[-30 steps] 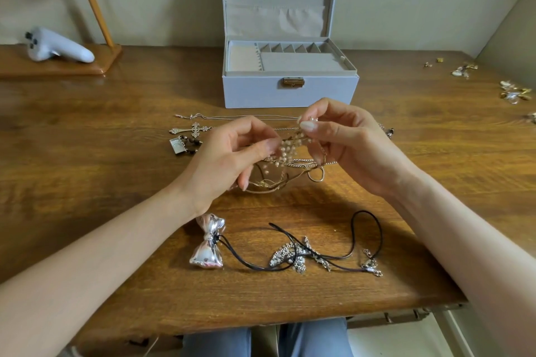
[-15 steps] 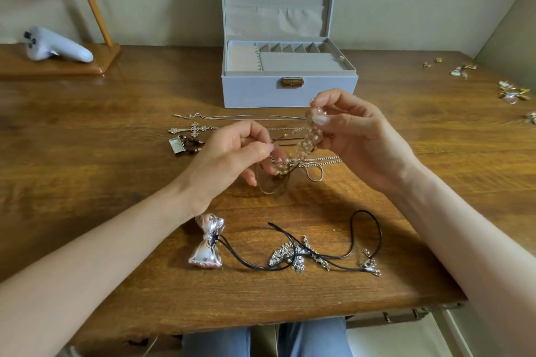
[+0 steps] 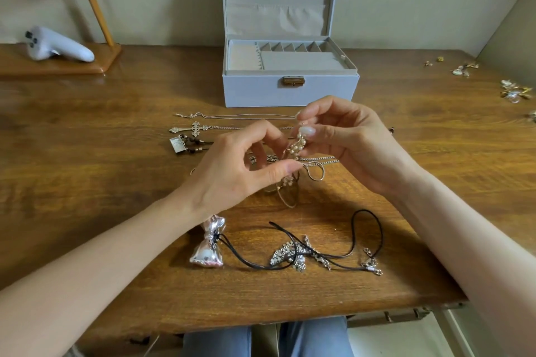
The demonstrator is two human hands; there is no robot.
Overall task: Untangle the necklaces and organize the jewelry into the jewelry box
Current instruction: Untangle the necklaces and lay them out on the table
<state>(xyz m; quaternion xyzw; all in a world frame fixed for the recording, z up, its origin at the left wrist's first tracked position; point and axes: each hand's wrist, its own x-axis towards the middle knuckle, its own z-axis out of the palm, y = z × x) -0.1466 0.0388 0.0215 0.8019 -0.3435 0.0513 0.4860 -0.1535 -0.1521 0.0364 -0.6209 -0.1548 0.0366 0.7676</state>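
Wooden table (image 3: 101, 197) is overhung by a pearl-and-chain tangle (image 3: 296, 148) pinched between left hand (image 3: 232, 174) and right hand (image 3: 353, 151) fingertips; links could be snapped if tugged apart hard.

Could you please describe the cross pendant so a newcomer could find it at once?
Start at the open grey jewelry box. On the table in front of it, three necklaces lie in rows; the middle one bears the ornate silver cross, unlike the plain chain behind and the rectangular tag nearer.

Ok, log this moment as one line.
phase: untangling | left hand: pinches pearl tangle | right hand: pinches its top | jewelry box: open | bow necklace: on table
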